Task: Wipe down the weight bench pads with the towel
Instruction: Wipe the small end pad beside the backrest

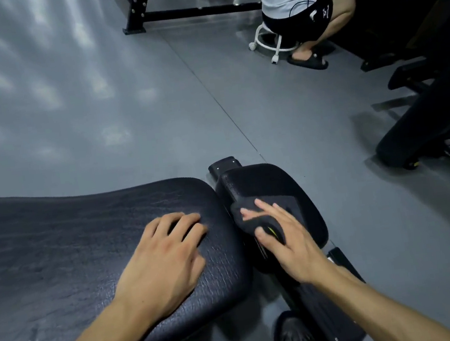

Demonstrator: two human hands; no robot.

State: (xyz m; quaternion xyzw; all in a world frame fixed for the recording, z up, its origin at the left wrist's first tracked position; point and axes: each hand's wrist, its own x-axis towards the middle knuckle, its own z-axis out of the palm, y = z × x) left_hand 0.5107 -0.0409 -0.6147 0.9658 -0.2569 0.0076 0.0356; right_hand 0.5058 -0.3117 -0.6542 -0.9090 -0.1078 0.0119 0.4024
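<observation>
A long black textured bench pad [71, 245] fills the lower left. To its right, across a narrow gap, sits a smaller black pad [276, 183]. My left hand [164, 260] rests palm down on the long pad's right end, fingers slightly bent. My right hand [286, 242] presses a dark towel [245, 218] with a small yellow-green mark against the small pad's left side; its fingers lie spread over the cloth and the thumb hooks the towel's lower edge.
Grey floor [98, 115] spreads beyond the bench. A person sits on a white wheeled stool [267, 43] at the back right. A black rack frame [142, 16] stands at the back, and black machine parts [425, 128] on the right. Bench frame parts [329, 310] lie under my right forearm.
</observation>
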